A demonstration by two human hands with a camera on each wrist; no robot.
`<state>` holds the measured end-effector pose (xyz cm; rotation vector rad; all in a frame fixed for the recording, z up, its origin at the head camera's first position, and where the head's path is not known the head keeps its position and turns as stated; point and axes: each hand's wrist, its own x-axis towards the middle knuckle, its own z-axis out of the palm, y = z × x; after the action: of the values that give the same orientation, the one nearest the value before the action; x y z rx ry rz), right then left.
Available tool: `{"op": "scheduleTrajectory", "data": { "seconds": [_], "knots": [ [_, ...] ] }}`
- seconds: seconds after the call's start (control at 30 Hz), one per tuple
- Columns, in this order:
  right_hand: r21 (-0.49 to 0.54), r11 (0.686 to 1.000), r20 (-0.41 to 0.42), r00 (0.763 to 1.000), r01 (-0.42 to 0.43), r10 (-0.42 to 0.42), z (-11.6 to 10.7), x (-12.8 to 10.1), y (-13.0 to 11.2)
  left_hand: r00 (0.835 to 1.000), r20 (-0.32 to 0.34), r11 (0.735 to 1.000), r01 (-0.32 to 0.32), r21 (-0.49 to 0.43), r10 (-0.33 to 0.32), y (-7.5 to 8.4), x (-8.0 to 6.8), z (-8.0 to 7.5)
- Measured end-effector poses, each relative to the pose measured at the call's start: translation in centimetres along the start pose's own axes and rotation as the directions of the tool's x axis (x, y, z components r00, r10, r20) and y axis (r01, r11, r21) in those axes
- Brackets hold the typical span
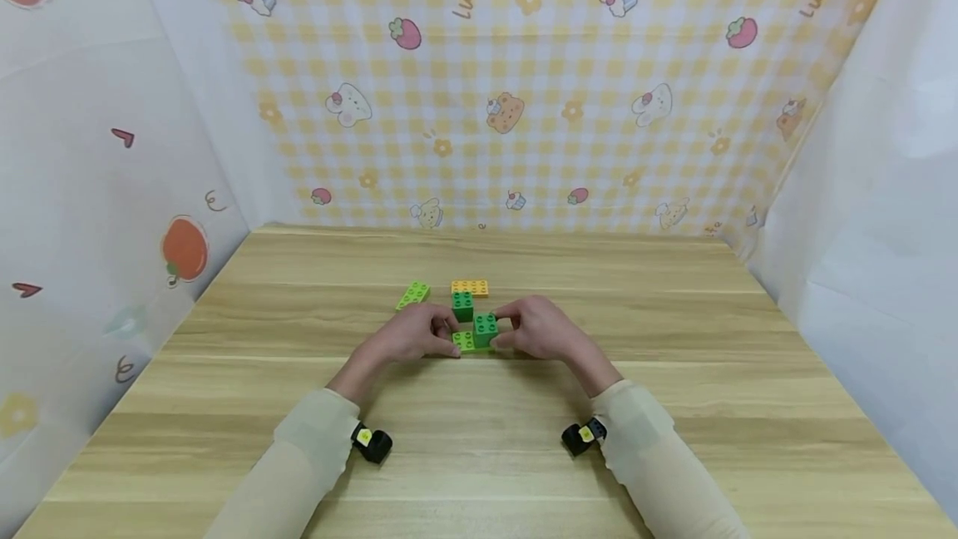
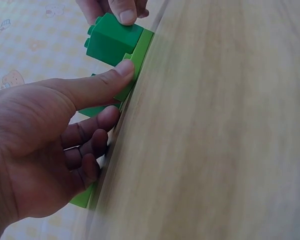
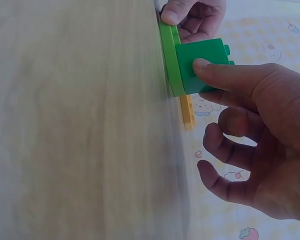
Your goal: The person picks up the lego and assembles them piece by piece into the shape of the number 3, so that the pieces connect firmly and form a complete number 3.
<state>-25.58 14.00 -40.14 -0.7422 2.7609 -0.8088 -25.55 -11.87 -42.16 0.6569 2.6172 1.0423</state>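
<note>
Hands (image 1: 412,332) (image 1: 540,328) hold green block (image 1: 486,331) and lime plate (image 1: 462,342) between them.

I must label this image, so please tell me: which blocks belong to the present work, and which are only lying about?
In the work:
lime plate, held by left fingers
green cube on it, pinched by right fingers

Apparently lying about:
other green cube, behind
other lime plate
orange plate

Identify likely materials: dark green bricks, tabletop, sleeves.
Dark green bricks: probably molded plastic, satin; smooth flat faces, crisp round studs.
Tabletop: wood or printed wood-look laminate, low sheen; streaky grain shows, but the look can't settle which.
Sleeves: likely fabric, matte; soft wrinkles near the cuffs.
</note>
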Motion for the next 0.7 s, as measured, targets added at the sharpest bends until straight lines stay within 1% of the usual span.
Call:
{"op": "scheduleTrajectory", "data": {
  "seconds": [0.07, 0.33, 0.53, 0.7],
  "knots": [
    [-0.002, 1.000, -0.002, 1.000, 0.001, -0.001, 0.0, 0.1, 0.0, 1.000, -0.003, 1.000, -0.002, 0.003, 0.002, 0.0, 0.0, 0.0],
    [0.103, 0.995, -0.004, 1.000, -0.013, 0.014, 0.4, 0.1, 0.8, 1.000, -0.002, 1.000, -0.012, 0.004, 0.012, 0.1, -0.2, 0.0],
    [0.125, 0.992, -0.011, 1.000, -0.003, 0.005, 0.5, 0.0, 1.0, 1.000, -0.007, 1.000, -0.014, -0.005, 0.013, 0.1, -0.1, 0.1],
    [0.140, 0.990, -0.009, 1.000, -0.003, 0.004, 0.6, 0.1, 1.2, 1.000, -0.004, 1.000, -0.002, -0.018, 0.002, 0.1, -0.1, 0.1]
  ]
}}
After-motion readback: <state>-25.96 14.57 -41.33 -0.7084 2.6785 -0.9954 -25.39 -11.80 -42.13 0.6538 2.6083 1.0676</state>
